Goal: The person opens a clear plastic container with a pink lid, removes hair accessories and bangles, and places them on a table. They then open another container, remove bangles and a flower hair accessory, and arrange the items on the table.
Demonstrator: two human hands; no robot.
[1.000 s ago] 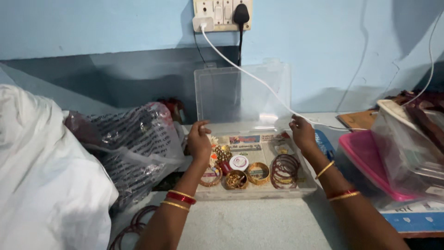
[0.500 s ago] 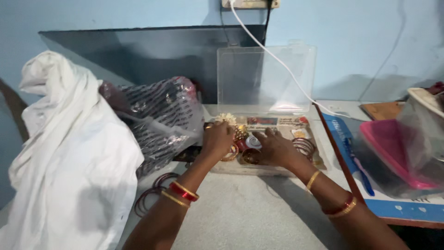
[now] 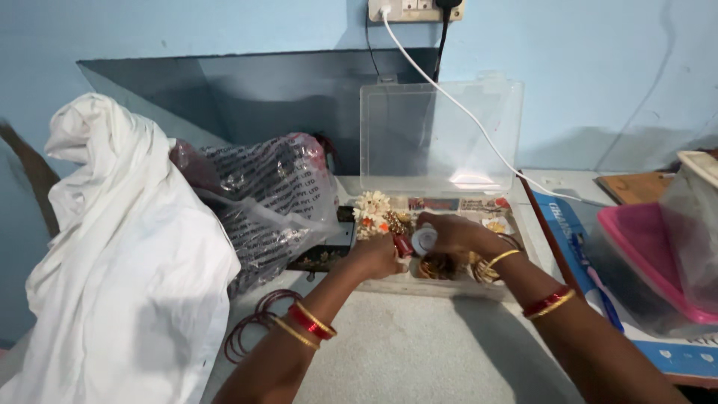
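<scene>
A clear plastic box (image 3: pixel 456 289) stands on the counter with its lid (image 3: pixel 441 135) raised against the wall. Inside lie gold bangles (image 3: pixel 443 266), a white flower ornament (image 3: pixel 372 207) and other trinkets. My right hand (image 3: pixel 460 233) is over the middle of the box and holds a small round white tin (image 3: pixel 424 239). My left hand (image 3: pixel 374 258) rests at the box's front left corner, fingers curled beside a small red thing (image 3: pixel 404 245); whether it grips it is hidden. Both wrists wear red and gold bangles.
A white cloth bundle (image 3: pixel 127 247) and a printed plastic bag (image 3: pixel 262 194) fill the left side. Dark red bangles (image 3: pixel 254 325) lie on the counter. A pink-lidded container (image 3: pixel 643 254) and blue board (image 3: pixel 568 224) sit right. A white cable (image 3: pixel 464 105) hangs from the wall socket (image 3: pixel 415 9).
Both hands left the lid's edges and went down into the box. My right hand picked up the white tin; my left hand slid toward the front left corner.
</scene>
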